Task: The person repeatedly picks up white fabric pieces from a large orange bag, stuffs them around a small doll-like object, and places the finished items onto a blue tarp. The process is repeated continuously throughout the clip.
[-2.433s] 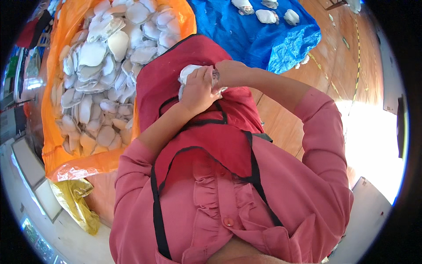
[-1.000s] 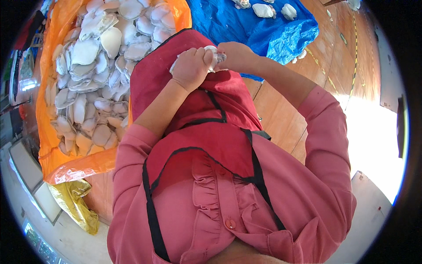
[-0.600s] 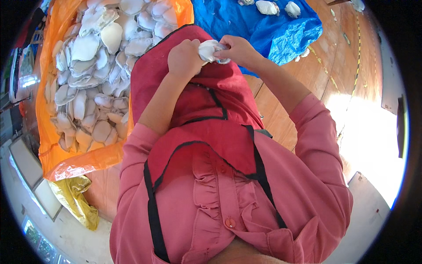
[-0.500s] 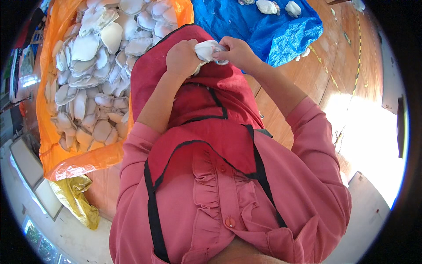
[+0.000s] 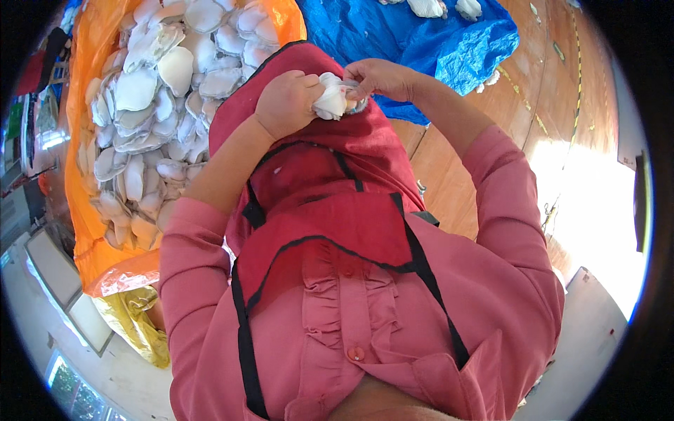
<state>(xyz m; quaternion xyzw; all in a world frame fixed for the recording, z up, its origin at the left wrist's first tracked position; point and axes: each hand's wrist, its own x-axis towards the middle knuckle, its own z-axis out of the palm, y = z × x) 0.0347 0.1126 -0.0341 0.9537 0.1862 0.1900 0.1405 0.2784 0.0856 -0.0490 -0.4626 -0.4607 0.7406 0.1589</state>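
A small white bundle of soft, cloth-like material [image 5: 330, 97], greyish at its right end, is held over my lap, on the red apron [image 5: 316, 231]. My left hand [image 5: 288, 105] is closed around its left side, with the fingers mostly hidden behind it. On the other end, my right hand [image 5: 382, 79] pinches the greyish edge between thumb and fingers. Left of my lap lies a large heap of flat, rounded white pads [image 5: 135, 89], piled in an open orange plastic bag [image 5: 88, 231].
Beyond my knees a blue plastic sheet [image 5: 470, 52] is spread, with a few white bundles [image 5: 426, 7] at its far edge. A yellow sack [image 5: 130, 323] lies below the orange bag. The brown floor [image 5: 449, 175] has a bright sunlit patch at the right.
The white bundle looks more rounded and gathered than before. Both hands sit slightly lower in view, and my right hand has shifted a little to the right.
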